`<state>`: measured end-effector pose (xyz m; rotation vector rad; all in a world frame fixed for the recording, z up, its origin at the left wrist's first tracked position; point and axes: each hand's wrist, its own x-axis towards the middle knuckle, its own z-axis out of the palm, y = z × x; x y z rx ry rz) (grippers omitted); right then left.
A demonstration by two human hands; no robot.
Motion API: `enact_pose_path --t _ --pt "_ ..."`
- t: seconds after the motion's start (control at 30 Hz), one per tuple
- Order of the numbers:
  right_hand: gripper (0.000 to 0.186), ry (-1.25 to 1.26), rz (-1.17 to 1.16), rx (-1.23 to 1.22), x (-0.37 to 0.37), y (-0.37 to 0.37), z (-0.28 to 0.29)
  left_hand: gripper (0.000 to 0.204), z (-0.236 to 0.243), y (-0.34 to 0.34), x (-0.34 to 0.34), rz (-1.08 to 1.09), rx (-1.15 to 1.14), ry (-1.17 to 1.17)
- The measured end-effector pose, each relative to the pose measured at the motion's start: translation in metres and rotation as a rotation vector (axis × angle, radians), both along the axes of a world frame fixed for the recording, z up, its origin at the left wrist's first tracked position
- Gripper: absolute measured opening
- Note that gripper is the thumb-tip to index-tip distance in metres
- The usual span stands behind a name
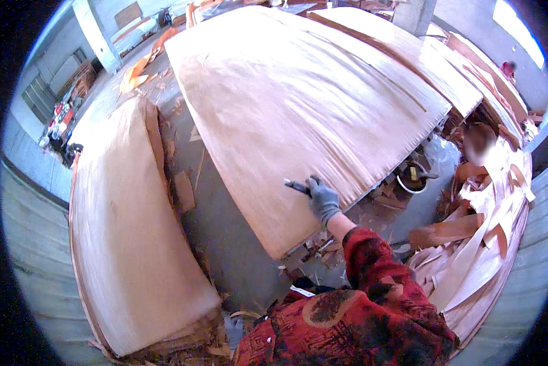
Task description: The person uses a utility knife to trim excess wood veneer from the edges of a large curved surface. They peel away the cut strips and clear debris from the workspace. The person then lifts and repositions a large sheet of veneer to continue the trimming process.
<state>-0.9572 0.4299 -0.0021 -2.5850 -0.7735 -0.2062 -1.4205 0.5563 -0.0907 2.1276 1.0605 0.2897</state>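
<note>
My right hand [323, 197], in a grey glove, grips a dark stick-like tool [295, 186] over the near part of a large pale wood veneer sheet [274, 110]. The sheet lies on a low stack, with uneven edges and wrinkles along its right side. My red patterned sleeve runs back from the hand to the lower edge. My left hand is not visible.
A narrower veneer stack [134, 232] lies at left. Loose veneer strips [487, 238] pile at right, near a plastic bag [441, 155] and a white round container [413, 180]. Scraps litter the grey floor [219, 244]. Pillars [100, 43], more stacks and another person [508, 72] are farther back.
</note>
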Motion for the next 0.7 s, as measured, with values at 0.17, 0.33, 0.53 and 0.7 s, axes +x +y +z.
enact_pose_path --t 0.17,0.33,0.53,0.7 --pt "0.033 0.218 -0.079 0.238 -0.051 -0.087 0.018 0.054 0.099 0.012 0.071 -0.480 0.351 -0.167" --pt "0.027 0.381 -0.342 0.385 -0.133 -0.239 -0.014 0.040 0.228 0.004 0.153 -0.585 0.740 -0.312" --pt "0.012 0.447 -0.630 0.554 -0.192 -0.397 -0.063 0.045 0.323 -0.038 0.210 -0.855 1.017 -0.136" --pt "0.012 0.488 -0.716 0.718 -0.192 -0.457 -0.093 0.039 0.365 -0.131 0.257 -0.954 1.021 -0.248"
